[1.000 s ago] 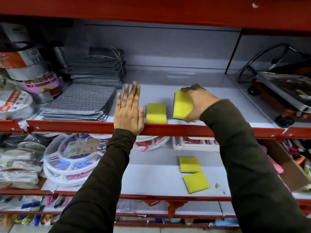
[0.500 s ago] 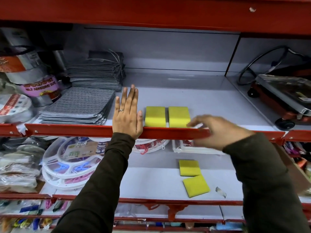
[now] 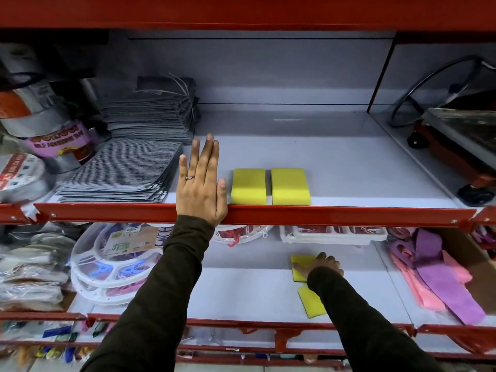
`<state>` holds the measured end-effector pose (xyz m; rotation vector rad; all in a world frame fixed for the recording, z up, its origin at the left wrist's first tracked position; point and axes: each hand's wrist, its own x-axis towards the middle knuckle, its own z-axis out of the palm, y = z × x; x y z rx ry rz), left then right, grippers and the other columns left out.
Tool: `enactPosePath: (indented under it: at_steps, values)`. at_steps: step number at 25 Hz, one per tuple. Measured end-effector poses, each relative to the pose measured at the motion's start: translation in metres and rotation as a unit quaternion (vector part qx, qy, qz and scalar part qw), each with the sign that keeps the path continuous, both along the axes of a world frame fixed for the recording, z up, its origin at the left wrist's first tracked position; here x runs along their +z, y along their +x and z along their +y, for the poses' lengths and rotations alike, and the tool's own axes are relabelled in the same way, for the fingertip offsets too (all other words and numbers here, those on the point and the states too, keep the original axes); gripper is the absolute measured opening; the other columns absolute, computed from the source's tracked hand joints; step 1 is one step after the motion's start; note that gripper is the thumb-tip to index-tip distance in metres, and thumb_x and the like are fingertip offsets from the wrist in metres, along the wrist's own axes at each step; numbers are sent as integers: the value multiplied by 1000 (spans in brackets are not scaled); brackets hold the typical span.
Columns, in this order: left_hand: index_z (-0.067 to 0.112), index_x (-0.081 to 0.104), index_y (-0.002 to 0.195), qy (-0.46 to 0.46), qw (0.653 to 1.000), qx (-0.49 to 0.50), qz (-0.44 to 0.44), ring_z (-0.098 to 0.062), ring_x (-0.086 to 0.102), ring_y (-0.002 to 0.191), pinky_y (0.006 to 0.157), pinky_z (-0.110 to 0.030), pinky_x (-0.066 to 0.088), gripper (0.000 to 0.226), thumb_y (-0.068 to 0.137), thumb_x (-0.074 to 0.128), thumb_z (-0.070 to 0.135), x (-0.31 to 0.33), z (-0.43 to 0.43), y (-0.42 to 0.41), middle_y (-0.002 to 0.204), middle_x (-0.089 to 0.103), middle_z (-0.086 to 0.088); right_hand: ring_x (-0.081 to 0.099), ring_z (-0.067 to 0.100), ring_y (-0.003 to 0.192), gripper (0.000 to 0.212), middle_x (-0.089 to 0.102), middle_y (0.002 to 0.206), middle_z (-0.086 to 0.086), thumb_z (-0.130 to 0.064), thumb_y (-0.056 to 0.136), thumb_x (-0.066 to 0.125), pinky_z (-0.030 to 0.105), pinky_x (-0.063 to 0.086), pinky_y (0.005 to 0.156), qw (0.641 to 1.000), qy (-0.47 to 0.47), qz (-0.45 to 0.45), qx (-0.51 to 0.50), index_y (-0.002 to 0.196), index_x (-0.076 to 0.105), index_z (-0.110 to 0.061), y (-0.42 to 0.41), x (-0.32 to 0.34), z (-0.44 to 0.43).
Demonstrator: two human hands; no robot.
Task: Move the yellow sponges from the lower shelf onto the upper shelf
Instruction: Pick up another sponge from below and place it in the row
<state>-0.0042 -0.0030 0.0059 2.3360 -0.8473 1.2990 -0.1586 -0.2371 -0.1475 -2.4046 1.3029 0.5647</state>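
Two yellow sponges lie side by side at the front of the upper shelf. My left hand rests flat and open on that shelf's red rim, just left of them. On the lower shelf lie two more yellow sponges. My right hand covers the right part of the far sponge, fingers curled over it while it still lies flat. My right sleeve hides part of the near sponge.
Stacks of grey cloths and tape rolls fill the upper shelf's left side; a metal scale stands at its right. Below are white round hangers, a white tray and pink and purple packs.
My right hand set the second sponge beside the first on the upper shelf, let go, and dropped to the lower shelf onto the far sponge. My left hand stayed put.
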Motion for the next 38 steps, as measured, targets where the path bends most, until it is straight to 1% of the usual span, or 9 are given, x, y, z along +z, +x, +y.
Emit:
enactPosePath:
  at_steps: [4, 8, 14, 18, 21, 27, 32, 35, 38]
  values:
    - [6, 21, 160, -7, 1000, -14, -6, -24, 6, 158, 130, -40, -6, 66, 100, 20, 33, -1, 0, 2, 168, 24, -11, 52, 28, 123, 115, 51, 133, 8, -90, 52, 50, 37, 43, 100, 999, -29, 22, 17, 138, 35, -15, 7, -23, -2]
    - [7, 21, 160, -5, 1000, -12, -3, -24, 7, 158, 130, -40, -6, 66, 99, 20, 32, -1, 0, 0, 168, 24, -11, 51, 28, 122, 106, 50, 132, 9, -69, 57, 67, 36, 42, 102, 998, -39, -1, 54, 139, 34, -11, 8, -19, 7]
    - [7, 18, 161, 4, 1000, 6, 19, -22, 5, 157, 129, -37, -9, 67, 99, 18, 34, 2, -1, -4, 168, 24, -13, 42, 29, 132, 107, 42, 143, 8, -46, 59, 79, 40, 38, 108, 990, -26, -3, 135, 145, 27, -10, 0, 32, 36]
    - [6, 16, 161, 9, 999, 14, 33, -22, 2, 158, 129, -36, -11, 68, 99, 21, 33, 5, 0, -6, 169, 20, -13, 45, 30, 133, 101, 42, 145, 9, -41, 61, 85, 41, 39, 109, 968, 22, 86, 237, 143, 33, -12, -19, 93, 56]
    - [5, 17, 161, 10, 999, 14, 40, -26, 8, 158, 129, -35, -12, 68, 99, 22, 32, 6, 0, -10, 169, 19, -13, 56, 25, 112, 87, 52, 134, 4, -39, 61, 87, 31, 47, 88, 942, 54, 75, 322, 134, 46, -16, -43, 163, 64]
    - [4, 18, 161, 8, 998, 14, 54, -30, 14, 157, 129, -36, -10, 68, 98, 21, 32, 10, 1, -12, 169, 19, -13, 50, 12, 84, 68, 45, 105, -10, -21, 52, 90, 15, 39, 51, 921, 10, -161, 354, 107, 50, -30, -65, 271, 39]
    - [4, 20, 160, 13, 998, 9, 54, -28, 12, 158, 130, -37, -9, 68, 98, 22, 31, 10, 2, -11, 169, 20, -12, 52, 26, 109, 58, 43, 127, 4, -3, 59, 81, 30, 49, 86, 934, -122, -176, 285, 105, 50, -23, -2, 272, -27]
    - [3, 22, 160, 10, 999, 1, 53, -27, 10, 158, 130, -38, -7, 67, 98, 23, 31, 10, 2, -11, 169, 20, -12, 54, 28, 113, 55, 44, 137, 7, -2, 67, 73, 30, 49, 86, 945, -114, -90, 293, 116, 52, -18, 23, 253, -46]
    - [3, 22, 159, 9, 999, -3, 54, -27, 10, 158, 131, -39, -5, 67, 98, 23, 31, 9, 2, -11, 169, 20, -12, 47, 28, 130, 54, 41, 149, 7, -3, 71, 72, 34, 46, 103, 949, -79, -96, 289, 120, 57, -18, 21, 251, -52]
